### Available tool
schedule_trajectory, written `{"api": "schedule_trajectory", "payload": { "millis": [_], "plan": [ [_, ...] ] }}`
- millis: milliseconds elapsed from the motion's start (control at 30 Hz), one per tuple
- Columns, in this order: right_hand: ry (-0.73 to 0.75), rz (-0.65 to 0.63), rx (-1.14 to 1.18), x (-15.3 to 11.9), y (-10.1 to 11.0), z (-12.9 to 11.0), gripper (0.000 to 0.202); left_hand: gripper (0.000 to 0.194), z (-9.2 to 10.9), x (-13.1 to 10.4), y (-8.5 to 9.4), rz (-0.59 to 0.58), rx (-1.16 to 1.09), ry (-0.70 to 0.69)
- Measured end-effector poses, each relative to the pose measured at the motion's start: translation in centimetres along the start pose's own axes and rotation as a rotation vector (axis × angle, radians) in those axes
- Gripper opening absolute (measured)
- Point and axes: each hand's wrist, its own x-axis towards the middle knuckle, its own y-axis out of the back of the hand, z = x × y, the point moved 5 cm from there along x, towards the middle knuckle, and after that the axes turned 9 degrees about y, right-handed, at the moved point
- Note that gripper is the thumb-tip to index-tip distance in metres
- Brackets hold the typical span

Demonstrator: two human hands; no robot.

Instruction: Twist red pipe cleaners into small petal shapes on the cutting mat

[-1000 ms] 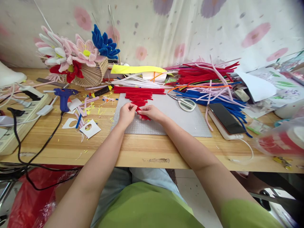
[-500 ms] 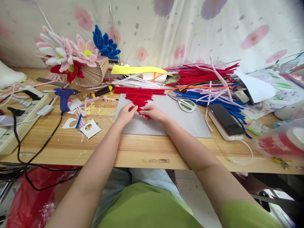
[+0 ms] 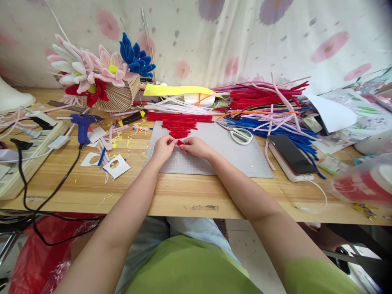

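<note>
A red fuzzy strip (image 3: pixel 180 143) sits over the grey mat (image 3: pixel 210 127), between front and back edges of the tabletop (image 3: pixel 196 190); left hand (image 3: pixel 163 149) and right hand (image 3: pixel 197 146) have fingers clamped on it, apparently for steadiness; scissors (image 3: pixel 230 129) lie nearer the back edge, seemingly within reach

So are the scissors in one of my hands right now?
No, the scissors lie on the gray mat, while your left hand and right hand pinch a red strip between them.

Strips (image 3: pixel 179 123) on mat (image 3: pixel 226 160), left of scissors (image 3: pixel 234 130)
</note>
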Motion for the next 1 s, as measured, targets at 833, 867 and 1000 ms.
{"api": "schedule_trajectory", "payload": {
  "millis": [833, 867, 1000],
  "plan": [
    [-0.079, -0.121, 0.822, -0.5, -0.2, -1.1, 0.028, 0.039, 2.0, -1.4, -1.6, -0.403, -0.642, 0.114],
    [-0.070, -0.144, 0.844, -0.5, -0.3, -1.2, 0.028, 0.039, 2.0, -1.5, -1.7, -0.403, -0.650, 0.115],
    [-0.054, -0.120, 0.738, -0.5, -0.1, -1.0, 0.025, 0.039, 1.8, -0.9, -1.0, -0.286, -0.602, 0.088]
  ]
}}
